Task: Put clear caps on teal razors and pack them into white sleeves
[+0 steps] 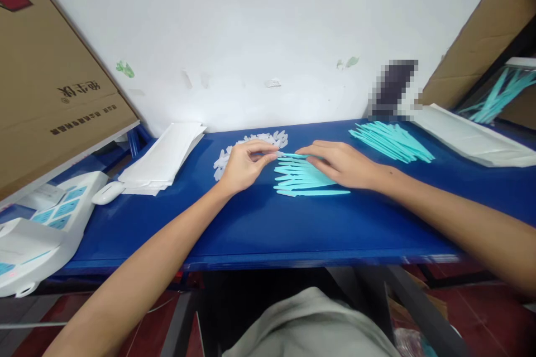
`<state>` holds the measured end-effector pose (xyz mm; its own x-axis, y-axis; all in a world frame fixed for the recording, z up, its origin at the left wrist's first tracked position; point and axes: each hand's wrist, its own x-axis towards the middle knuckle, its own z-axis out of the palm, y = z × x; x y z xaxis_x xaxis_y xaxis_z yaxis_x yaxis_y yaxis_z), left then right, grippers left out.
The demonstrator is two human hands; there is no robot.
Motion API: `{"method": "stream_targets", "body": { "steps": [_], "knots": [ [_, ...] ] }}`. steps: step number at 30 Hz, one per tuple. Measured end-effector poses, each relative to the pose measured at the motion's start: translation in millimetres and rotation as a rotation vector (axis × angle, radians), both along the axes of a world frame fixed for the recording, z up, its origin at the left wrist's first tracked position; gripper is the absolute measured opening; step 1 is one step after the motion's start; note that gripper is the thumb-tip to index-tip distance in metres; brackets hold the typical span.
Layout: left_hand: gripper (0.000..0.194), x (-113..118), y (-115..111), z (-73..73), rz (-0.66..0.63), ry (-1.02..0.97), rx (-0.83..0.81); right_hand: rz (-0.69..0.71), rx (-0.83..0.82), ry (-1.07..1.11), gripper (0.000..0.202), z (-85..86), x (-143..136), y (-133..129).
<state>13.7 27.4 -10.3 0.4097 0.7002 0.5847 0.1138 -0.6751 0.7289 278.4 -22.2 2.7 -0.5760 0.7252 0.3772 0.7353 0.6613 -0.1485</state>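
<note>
My left hand (246, 164) pinches a small translucent whitish piece, like a cap, at the left tip of a slim turquoise plastic stick. Fingers of my right hand (341, 163) close on the other end of that stick. Just below lies a row of similar turquoise sticks (304, 177), partly covered by the right hand. Behind my left hand spreads a pile of small translucent white pieces (268, 138). To the right of my right hand is another heap of turquoise sticks (391, 141).
The blue table (268, 228) meets a white wall. At left are stacked white paper sheets (163, 159), a white mouse-shaped object (108, 193), a white device with blue panels (69, 212) and a cardboard box (62, 67). At right lies a white packet (473, 136).
</note>
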Motion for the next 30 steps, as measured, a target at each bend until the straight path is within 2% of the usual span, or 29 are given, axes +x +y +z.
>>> {"method": "stream_targets", "body": {
  "steps": [8, 18, 30],
  "knots": [
    [0.026, 1.9, -1.2, -0.1, -0.016, -0.040, -0.071, 0.020, 0.030, -0.019, 0.043, -3.2, 2.2, 2.0],
    [0.023, 1.7, -1.2, -0.1, -0.049, -0.058, -0.090, 0.023, -0.013, 0.015, 0.043, -2.0, 1.8, 1.2],
    [0.018, -0.2, 1.6, -2.8, -0.060, 0.027, -0.006, 0.036, -0.024, 0.008, 0.043, -0.3, 0.5, -0.1]
  ]
}}
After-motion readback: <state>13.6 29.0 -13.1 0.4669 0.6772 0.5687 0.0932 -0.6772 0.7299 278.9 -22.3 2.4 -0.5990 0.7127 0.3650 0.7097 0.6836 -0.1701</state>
